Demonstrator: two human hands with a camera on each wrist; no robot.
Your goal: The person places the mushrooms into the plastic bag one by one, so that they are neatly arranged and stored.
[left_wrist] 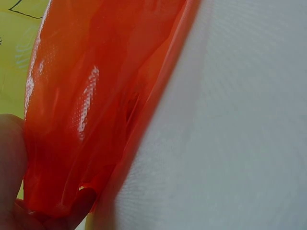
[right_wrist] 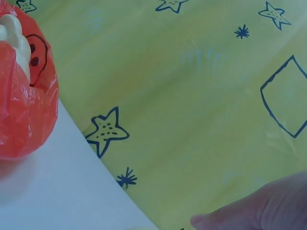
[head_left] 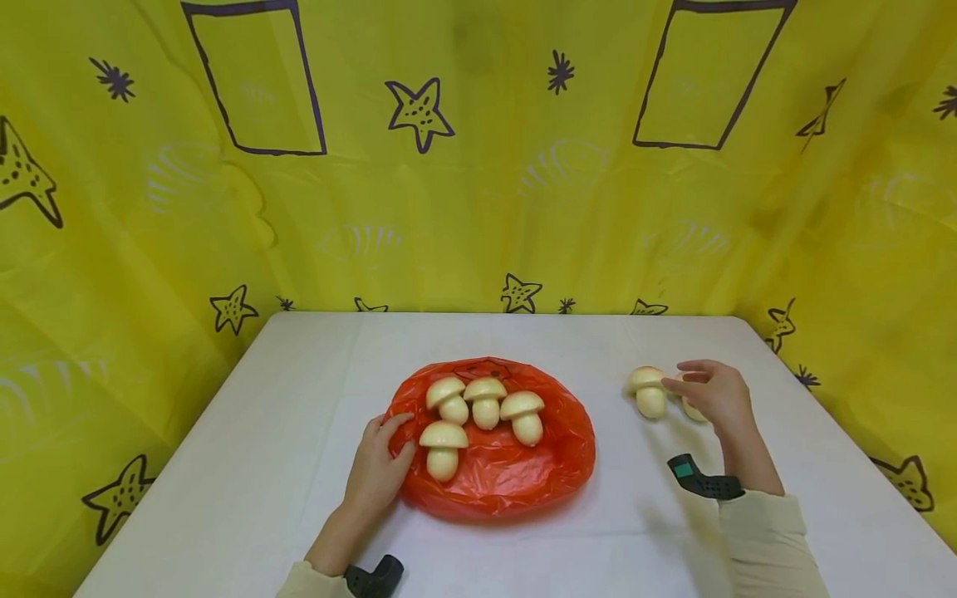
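Observation:
A red plastic bag (head_left: pixel 516 477) lies spread on the table, with several pale cream mushrooms (head_left: pixel 443 448) on it. My left hand (head_left: pixel 377 465) grips the bag's left edge; in the left wrist view the red plastic (left_wrist: pixel 86 120) passes between thumb and fingers. To the right, a mushroom (head_left: pixel 650 394) stands on the table, cap up. Beside it, another mushroom (head_left: pixel 694 409) is partly hidden by my right hand (head_left: pixel 718 399). That hand hovers over the pair, thumb and fingers apart. The right wrist view shows its thumb (right_wrist: pixel 240 211).
The white table (head_left: pixel 299 415) carries the bag and mushrooms. A yellow curtain (head_left: pixel 478 191) printed with stars hangs behind it and on both sides. Dark bands (head_left: pixel 706 482) sit on both wrists.

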